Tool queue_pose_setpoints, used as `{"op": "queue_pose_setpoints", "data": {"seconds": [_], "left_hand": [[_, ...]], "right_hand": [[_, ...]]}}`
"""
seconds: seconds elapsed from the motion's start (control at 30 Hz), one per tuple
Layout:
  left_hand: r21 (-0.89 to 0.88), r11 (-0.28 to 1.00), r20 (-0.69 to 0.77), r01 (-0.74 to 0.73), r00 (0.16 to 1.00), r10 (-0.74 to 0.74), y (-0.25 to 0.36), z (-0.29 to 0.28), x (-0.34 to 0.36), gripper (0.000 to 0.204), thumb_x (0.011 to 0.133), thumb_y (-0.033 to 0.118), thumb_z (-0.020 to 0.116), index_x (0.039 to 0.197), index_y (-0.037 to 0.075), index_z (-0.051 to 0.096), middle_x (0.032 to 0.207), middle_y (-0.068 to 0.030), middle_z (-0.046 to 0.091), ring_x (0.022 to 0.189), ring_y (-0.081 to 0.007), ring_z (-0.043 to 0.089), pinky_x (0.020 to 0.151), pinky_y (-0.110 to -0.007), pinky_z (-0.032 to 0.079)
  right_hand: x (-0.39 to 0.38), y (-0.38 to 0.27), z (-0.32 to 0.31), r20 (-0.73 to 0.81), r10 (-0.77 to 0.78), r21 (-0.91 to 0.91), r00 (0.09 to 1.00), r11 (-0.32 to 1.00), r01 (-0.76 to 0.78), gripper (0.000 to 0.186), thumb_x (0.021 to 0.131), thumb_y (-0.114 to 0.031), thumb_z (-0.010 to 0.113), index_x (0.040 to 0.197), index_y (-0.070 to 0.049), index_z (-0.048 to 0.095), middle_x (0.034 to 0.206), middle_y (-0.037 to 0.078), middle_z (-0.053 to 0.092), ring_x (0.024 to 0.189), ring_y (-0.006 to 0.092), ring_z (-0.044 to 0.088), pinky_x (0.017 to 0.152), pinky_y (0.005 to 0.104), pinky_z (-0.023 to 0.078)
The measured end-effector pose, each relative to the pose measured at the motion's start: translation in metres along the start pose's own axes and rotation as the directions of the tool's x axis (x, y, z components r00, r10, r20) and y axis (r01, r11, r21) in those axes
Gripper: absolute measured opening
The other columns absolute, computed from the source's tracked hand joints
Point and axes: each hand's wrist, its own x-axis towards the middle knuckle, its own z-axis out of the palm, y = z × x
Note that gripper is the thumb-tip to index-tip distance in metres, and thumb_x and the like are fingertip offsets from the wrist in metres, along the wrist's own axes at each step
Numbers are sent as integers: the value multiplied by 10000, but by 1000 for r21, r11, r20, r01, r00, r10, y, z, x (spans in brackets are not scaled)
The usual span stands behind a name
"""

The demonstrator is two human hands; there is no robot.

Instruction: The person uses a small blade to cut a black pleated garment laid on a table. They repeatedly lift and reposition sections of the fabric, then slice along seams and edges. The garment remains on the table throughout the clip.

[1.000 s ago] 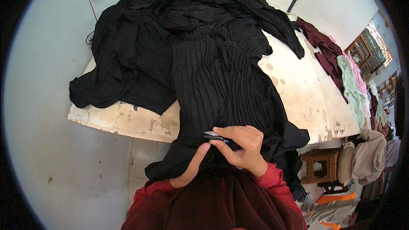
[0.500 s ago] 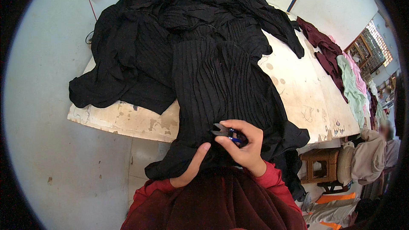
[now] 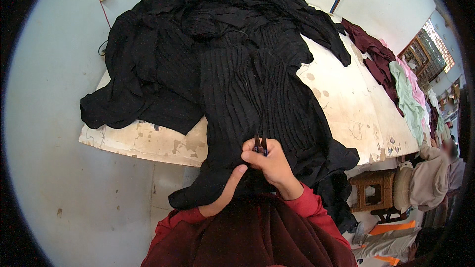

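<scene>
Snips point(image 3: 258, 145) sit in the right hand point(image 3: 273, 164), fingers curled round them, blades slightly apart and pointing away from the person. Left hand point(image 3: 223, 195) has its thumb up on the black pleated garment point(image 3: 232, 101), but the fingers are hidden, so can't tell how closed it is. Garment hangs over the near edge of a scuffed pale table point(image 3: 351, 113), maroon cloth point(image 3: 370, 40) off right, brown stool point(image 3: 373, 190) below. Far right's too warped to make out.
</scene>
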Motion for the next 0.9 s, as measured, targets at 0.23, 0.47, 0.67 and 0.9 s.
{"op": "queue_pose_setpoints", "data": {"seconds": [0.23,0.47,0.67,0.9], "left_hand": [[-266,960,-122,83,985,-119,-20,9,-8,318,938,84,523,1229,-42,536,1180,-158,599,1078,-260,570,952,-328,406],[-257,951,-108,171,973,-204,-15,5,-10,327,926,101,563,1213,-56,549,1166,-170,606,1070,-254,578,945,-328,419],[-34,987,-150,155,976,-158,-12,4,-13,346,922,128,592,1207,-64,550,1176,-174,600,1077,-267,571,955,-346,411],[-33,976,-124,217,968,-220,-7,4,-12,352,922,125,589,1215,-66,545,1221,-180,573,1103,-285,553,974,-356,394]], "right_hand": [[0,1,2,34,-122,42,992,992,121,297,827,-126,712,1092,-47,602,802,-26,577,704,27,487,623,170,363],[-14,-10,-10,77,-557,-605,827,633,483,293,733,-144,776,991,-35,687,873,97,698,681,165,663,607,264,495],[-17,-22,-3,180,-695,-808,697,300,507,213,719,-181,783,885,-70,708,767,63,700,594,195,660,515,275,462],[-16,-22,-6,208,-698,-816,685,263,515,183,726,-168,776,865,-71,707,798,67,709,615,190,671,514,276,464]]}}
